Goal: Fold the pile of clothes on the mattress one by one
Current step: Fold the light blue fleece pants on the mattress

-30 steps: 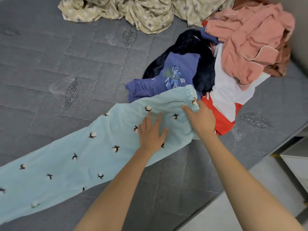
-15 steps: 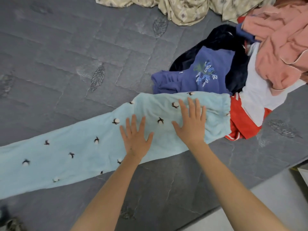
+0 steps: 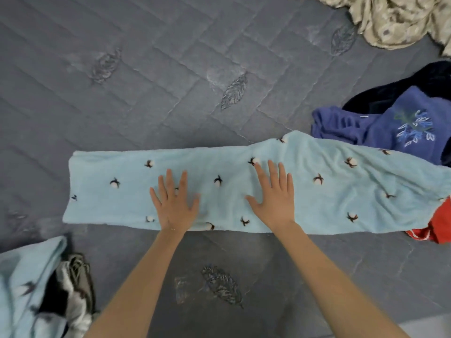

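Observation:
Light blue fleece trousers [image 3: 231,181] with small cotton-flower prints lie stretched flat across the grey quilted mattress [image 3: 146,81]. My left hand [image 3: 174,203] presses flat on the leg part, fingers spread. My right hand [image 3: 273,198] lies flat a little to the right, fingers straight. The trousers' right end overlaps the pile at the right edge: a purple embroidered garment [image 3: 390,128], a dark navy garment [image 3: 410,84] and a red piece [image 3: 436,228].
A beige patterned blanket [image 3: 395,20] is bunched at the top right. At the bottom left lie another light blue flower-print garment [image 3: 22,284] and a grey-and-black cloth [image 3: 73,293]. The mattress's near edge runs along the bottom right.
Both hands slid leftward along the trousers, flattening them. The view swung left, so most of the pile left the frame and the garments at the bottom left came in.

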